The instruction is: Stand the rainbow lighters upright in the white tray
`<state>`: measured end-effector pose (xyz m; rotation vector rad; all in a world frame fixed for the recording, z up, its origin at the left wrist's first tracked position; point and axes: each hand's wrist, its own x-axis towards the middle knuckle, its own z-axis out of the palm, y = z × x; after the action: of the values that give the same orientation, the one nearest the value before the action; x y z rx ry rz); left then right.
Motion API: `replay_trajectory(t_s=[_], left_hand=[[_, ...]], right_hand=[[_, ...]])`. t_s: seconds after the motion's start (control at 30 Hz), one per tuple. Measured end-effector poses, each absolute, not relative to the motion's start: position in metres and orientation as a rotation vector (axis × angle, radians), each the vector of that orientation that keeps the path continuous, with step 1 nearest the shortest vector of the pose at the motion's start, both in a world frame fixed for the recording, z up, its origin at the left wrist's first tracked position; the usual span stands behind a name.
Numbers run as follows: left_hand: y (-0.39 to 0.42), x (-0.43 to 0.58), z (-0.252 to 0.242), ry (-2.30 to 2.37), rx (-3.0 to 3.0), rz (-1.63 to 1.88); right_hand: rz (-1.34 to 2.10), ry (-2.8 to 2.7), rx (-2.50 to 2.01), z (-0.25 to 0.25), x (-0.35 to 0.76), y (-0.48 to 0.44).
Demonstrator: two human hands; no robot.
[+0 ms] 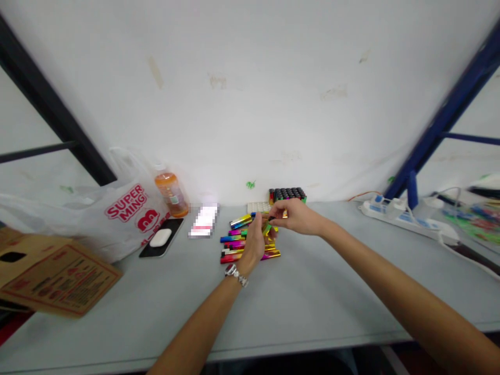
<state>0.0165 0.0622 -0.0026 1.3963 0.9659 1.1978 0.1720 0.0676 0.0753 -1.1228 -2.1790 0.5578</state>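
My left hand (254,244) is closed around a shiny yellow-green lighter case (267,229), whose lower part the fingers hide. My right hand (295,216) pinches a small dark piece (272,219) at the upper end of that case; I cannot tell whether the piece is inside it or only touching. Under and around both hands lie several shiny coloured lighter cases (230,257) in red, purple, blue and gold. Just behind the right hand, a block of upright lighters with black tops (291,194) stands against the wall, beside a pale tray with holes (258,207).
On the left are a cardboard box (66,276), a white plastic bag (94,219), a bottle of orange liquid (172,194), a black phone (147,252) with a white case (160,238) on it, and a lit screen (203,221). A power strip (410,221) lies at the right.
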Motion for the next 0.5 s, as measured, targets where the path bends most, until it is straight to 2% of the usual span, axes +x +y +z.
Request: replay_trajectory(t_s=[0.13, 0.3, 0.5], left_hand=[[0.069, 0.003, 0.005, 1.116, 1.669, 1.397], [0.081, -0.010, 0.004, 1.220, 1.819, 1.376], [0.095, -0.023, -0.004, 1.350, 1.947, 1.335]], right_hand=[[0.376, -2.278, -1.223, 0.106, 0.180, 0.098], [-0.137, -2.455, -1.441, 0.126, 0.184, 0.142], [-0.223, -2.571, -1.590, 0.114, 0.174, 0.171]])
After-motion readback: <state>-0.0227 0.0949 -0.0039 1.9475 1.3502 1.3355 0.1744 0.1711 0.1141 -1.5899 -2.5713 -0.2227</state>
